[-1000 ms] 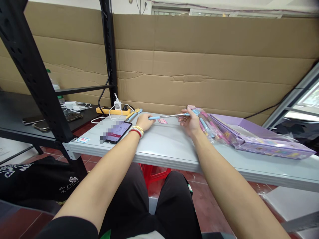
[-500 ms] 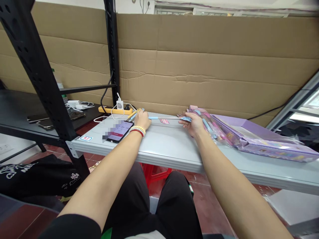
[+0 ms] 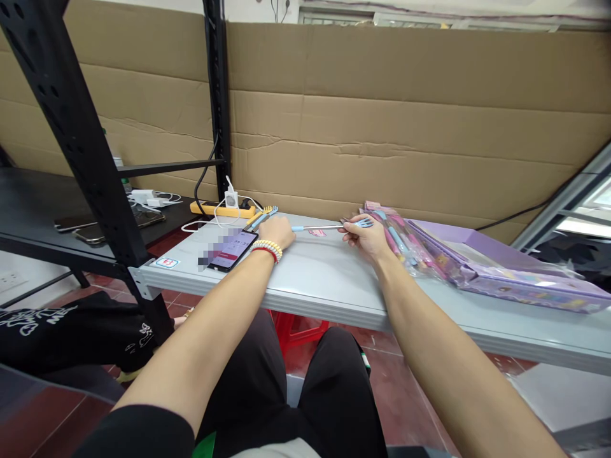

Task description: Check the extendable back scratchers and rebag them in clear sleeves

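Rod [image 3: 323,227] with a light-blue handle [image 3: 298,228] at one end and a blue claw [image 3: 365,223] at the other is held roughly level over the rear half of the worktop [image 3: 324,273], nearly parallel to its back edge. The left hand [image 3: 277,233] has its grip closed around the handle; the right hand [image 3: 366,236] pinches the far end close to the claw, the fingers partly hiding the join. A pink label [image 3: 317,233] lies just beneath.

A slip of the left grip under a sideways pull could jerk that hand toward the worktop's left end, into the phone [image 3: 233,250] just beside the wrist or the claw-ended tools [image 3: 267,210] behind the knuckles. The white cable [image 3: 216,219], looped near the back left corner, might snag in the same jolt. On the other side, a loose swing of the tines could catch the film of the plastic-wrapped packets [image 3: 405,245] and shove them against the purple box [image 3: 534,292]. Uneven twisting may strain the thin metal.
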`<state>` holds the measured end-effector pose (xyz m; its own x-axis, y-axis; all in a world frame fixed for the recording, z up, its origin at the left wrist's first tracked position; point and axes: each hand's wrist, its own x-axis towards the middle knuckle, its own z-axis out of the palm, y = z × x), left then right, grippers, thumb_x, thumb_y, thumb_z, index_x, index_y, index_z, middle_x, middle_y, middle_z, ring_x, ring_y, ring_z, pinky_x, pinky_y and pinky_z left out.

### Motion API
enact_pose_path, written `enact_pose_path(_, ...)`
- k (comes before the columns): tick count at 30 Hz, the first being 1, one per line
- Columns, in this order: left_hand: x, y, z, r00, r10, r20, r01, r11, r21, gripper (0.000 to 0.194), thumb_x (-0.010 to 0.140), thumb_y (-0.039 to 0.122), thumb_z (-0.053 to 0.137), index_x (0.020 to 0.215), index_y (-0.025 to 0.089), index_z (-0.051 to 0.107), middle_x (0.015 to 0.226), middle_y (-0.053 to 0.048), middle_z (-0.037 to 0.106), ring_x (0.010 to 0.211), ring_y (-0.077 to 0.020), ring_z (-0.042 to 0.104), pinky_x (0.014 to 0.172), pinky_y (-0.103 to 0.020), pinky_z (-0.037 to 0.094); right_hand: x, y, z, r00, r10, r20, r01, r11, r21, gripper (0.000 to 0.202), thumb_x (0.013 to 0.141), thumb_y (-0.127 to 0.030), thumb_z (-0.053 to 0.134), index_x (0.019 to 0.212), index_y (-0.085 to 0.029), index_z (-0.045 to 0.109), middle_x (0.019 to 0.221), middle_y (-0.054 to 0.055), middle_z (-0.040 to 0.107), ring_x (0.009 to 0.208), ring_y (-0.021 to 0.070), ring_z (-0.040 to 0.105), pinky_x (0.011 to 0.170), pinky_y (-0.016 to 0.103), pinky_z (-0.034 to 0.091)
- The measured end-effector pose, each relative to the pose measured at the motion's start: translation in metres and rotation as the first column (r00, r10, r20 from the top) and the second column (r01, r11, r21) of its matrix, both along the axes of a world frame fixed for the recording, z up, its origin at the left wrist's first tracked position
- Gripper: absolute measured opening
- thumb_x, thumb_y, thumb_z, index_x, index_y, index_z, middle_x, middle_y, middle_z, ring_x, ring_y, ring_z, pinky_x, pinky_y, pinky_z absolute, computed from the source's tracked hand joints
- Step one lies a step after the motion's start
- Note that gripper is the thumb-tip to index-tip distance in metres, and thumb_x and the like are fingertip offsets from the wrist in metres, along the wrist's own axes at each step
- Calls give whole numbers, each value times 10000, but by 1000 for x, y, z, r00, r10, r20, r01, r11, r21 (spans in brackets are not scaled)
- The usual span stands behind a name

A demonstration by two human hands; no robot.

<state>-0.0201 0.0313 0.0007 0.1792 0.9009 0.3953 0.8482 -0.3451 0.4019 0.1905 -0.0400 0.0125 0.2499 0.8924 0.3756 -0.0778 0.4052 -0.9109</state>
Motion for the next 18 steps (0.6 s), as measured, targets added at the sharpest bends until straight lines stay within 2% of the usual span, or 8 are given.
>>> enact_pose_path(3, 3, -9, 9, 986, 79, -146, -75, 997, 32, 296, 741, 265, 569, 944, 102, 710, 945, -220, 682, 934, -335, 644, 790, -388, 477, -2, 0, 0, 999, 32, 19, -33, 998, 44, 456, 453, -309, 853, 718, -199, 499, 557, -9, 663, 388, 116, 563, 318, 172, 342)
enact_pose_path(5, 5, -16, 14, 980, 79, -181, -73, 997, 40, 308, 760, 276, 555, 967, 106, 706, 949, -209, 684, 934, -315, 648, 790, -370, 482, -3, 0, -1, 998, 39, 42, -41, 998, 57, 456, 464, -333, 854, 711, -199, 494, 550, -13, 659, 375, 106, 545, 323, 174, 341)
enact_pose_path(10, 12, -30, 24, 969, 81, -234, -75, 997, 33, 316, 787, 283, 524, 981, 113, 705, 976, -184, 688, 941, -268, 651, 806, -333, 484, -8, 4, -4, 994, 40, 105, -51, 993, 103, 461, 499, -377, 850, 705, -200, 478, 570, 2, 669, 357, 95, 521, 322, 179, 328)
enact_pose_path(18, 20, -44, 33, 969, 73, -235, -63, 997, 49, 317, 785, 306, 533, 974, 130, 718, 964, -181, 699, 928, -271, 660, 776, -334, 495, -7, 4, -2, 990, 82, 112, -97, 985, 141, 429, 546, -359, 837, 704, -206, 468, 575, -5, 673, 350, 92, 506, 331, 184, 328)
